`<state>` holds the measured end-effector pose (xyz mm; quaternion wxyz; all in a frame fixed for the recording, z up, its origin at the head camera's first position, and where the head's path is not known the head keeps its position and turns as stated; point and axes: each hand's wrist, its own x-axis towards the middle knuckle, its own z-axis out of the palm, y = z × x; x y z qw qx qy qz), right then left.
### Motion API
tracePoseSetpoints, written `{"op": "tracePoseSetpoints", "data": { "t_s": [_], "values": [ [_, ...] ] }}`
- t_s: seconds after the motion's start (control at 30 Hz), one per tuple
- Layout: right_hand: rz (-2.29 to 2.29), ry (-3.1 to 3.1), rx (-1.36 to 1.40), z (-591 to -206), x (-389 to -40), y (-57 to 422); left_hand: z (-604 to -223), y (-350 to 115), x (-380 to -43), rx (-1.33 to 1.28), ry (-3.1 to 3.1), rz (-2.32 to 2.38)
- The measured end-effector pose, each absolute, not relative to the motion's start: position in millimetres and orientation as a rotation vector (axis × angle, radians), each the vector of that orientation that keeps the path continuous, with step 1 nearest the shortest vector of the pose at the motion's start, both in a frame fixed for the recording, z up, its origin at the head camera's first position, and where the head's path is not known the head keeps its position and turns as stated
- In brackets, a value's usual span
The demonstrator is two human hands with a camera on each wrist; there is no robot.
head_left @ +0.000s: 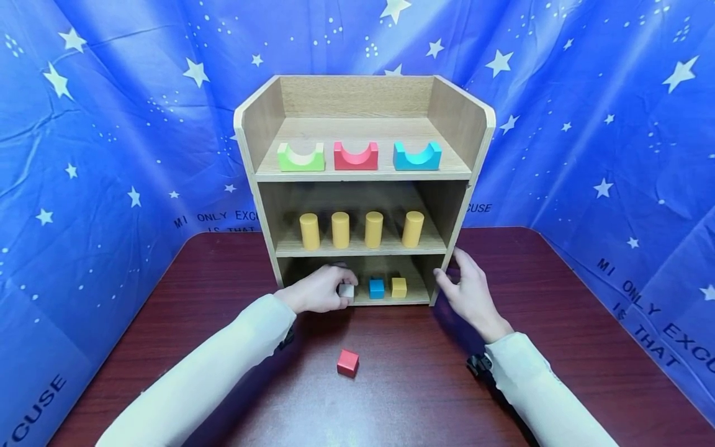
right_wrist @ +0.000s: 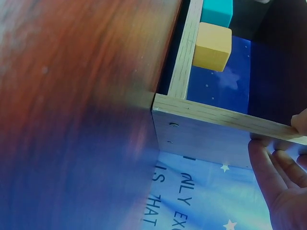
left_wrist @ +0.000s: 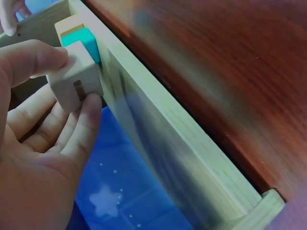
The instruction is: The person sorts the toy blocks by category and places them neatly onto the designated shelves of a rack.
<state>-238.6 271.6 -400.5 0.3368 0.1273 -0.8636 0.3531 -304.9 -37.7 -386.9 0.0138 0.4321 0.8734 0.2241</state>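
Observation:
My left hand (head_left: 321,289) pinches a pale wooden cube (head_left: 347,291) between thumb and fingers at the bottom level of a wooden shelf (head_left: 357,176). A small dark slot shows on the cube's face in the left wrist view. To its right on that level sit a blue cube (head_left: 377,288) and a yellow cube (head_left: 399,287). My right hand (head_left: 469,295) grips the edge of the shelf's right side panel (right_wrist: 211,128), with fingers against its outer face and the thumb on the other side. Closer to me, a red cube (head_left: 347,362) lies on the table.
Several yellow cylinders (head_left: 373,230) stand in a row on the middle level. Along the top level are a green arch block (head_left: 301,159), a red arch block (head_left: 355,158) and a blue arch block (head_left: 417,157). A starry blue cloth (head_left: 558,124) hangs behind and beside the dark red table (head_left: 268,397).

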Motion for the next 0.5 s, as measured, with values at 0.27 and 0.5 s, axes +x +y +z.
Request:
{"op": "tracePoseSetpoints", "data": {
  "t_s": [0.27, 0.5],
  "values": [
    [0.918, -2.249, 0.332, -401.2, -239.8, 273.1, -386.8, -28.7, -313.0, 1.305, 2.755, 0.651],
    [0.888, -2.244, 0.338, -402.5, -240.6, 273.6, -391.1, -25.6, -317.7, 1.265, 2.756, 0.673]
  ]
}}
